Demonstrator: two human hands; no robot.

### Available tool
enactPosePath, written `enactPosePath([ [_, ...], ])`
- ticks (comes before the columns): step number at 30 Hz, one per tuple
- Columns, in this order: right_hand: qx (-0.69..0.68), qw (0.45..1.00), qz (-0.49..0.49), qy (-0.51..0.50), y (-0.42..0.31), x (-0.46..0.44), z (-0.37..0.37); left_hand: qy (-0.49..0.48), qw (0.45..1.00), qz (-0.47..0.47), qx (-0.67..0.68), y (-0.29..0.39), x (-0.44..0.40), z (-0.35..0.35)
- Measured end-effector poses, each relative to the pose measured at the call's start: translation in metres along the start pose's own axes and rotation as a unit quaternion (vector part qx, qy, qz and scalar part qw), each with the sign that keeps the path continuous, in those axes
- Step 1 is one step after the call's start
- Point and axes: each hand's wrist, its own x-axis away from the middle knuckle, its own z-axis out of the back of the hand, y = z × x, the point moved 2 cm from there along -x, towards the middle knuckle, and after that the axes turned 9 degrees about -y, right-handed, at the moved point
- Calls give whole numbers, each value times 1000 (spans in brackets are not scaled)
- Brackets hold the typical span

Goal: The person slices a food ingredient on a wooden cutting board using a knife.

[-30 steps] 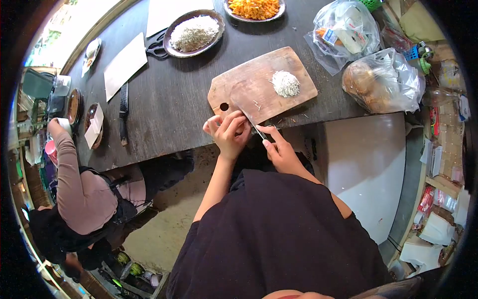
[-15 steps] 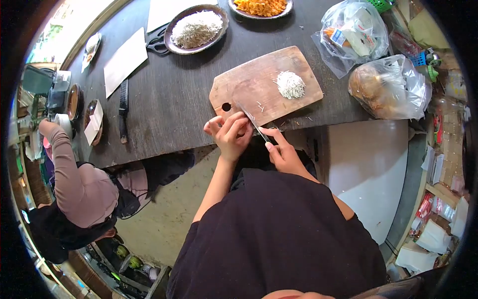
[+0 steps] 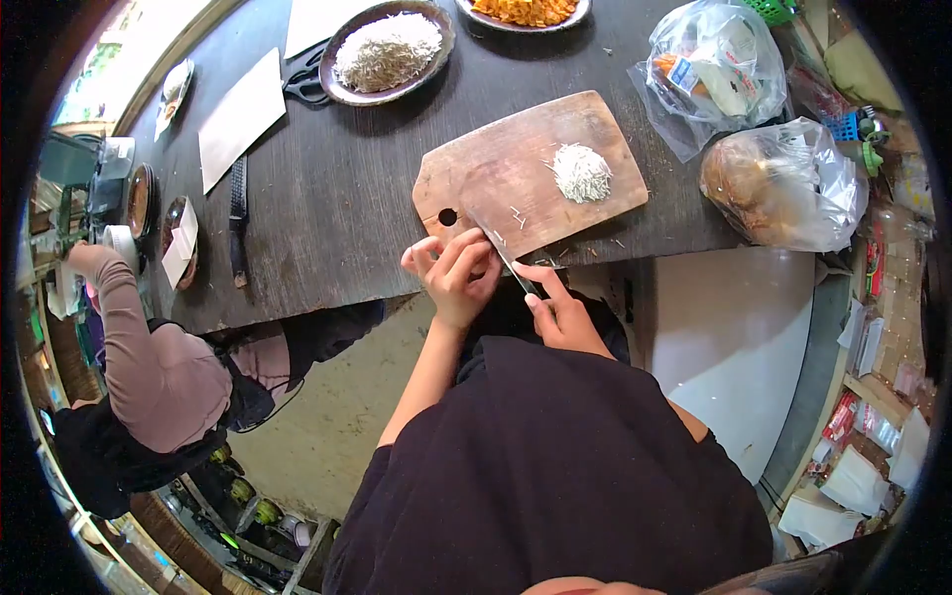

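Pointing forward-left — knife (image 3: 505,253) (long axis diagonal) — held in right hand (image 3: 564,315).

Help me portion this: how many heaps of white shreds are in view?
2: a larger heap in the dark dish, and a smaller heap on the cutting board.

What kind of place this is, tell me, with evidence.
Probably a kitchen: a wooden cutting board holds a pile of white shreds, and a dish beyond it is heaped with similar shreds.

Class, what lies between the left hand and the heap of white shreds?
The head view shows a thin metal knife blade and loose white shreds on the brown wooden board.
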Motion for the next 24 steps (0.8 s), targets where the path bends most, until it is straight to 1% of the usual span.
enactPosePath([
  [1,0,1000,-1,-1,0,0,0,-6,1000,1,-1,0,0,1],
  [3,3,999,-49,-13,0,0,0,-13,1000,5,-2,0,0,2],
  [5,-3,998,-57,-17,-2,-4,-1,-22,1000,8,13,0,-1,2],
  [8,-15,998,-52,-26,-1,-14,-3,-16,1000,6,10,-1,2,0],
  [10,-10,1000,13,-1,-1,-21,-5,-20,1000,7,11,-1,1,1],
  [11,-11,1000,18,-4,-1,-23,-5,-17,1000,5,6,-1,1,2],
  [14,-1,1000,29,-2,-1,-27,-4,-21,1000,1,12,-3,3,1],
  [19,28,1000,8,-1,-7,-26,-1,5,1000,-23,10,-4,1,-1],
  [20,34,999,21,8,-3,-28,-2,5,1000,-22,13,-4,1,-2],
  [22,60,979,176,80,8,-30,-8,0,999,-22,24,-4,0,0],
  [23,65,976,185,91,11,-29,-7,8,999,-34,29,-2,-1,1],
  [24,89,981,155,79,12,-28,-5,5,999,-33,33,-2,-1,1],
])
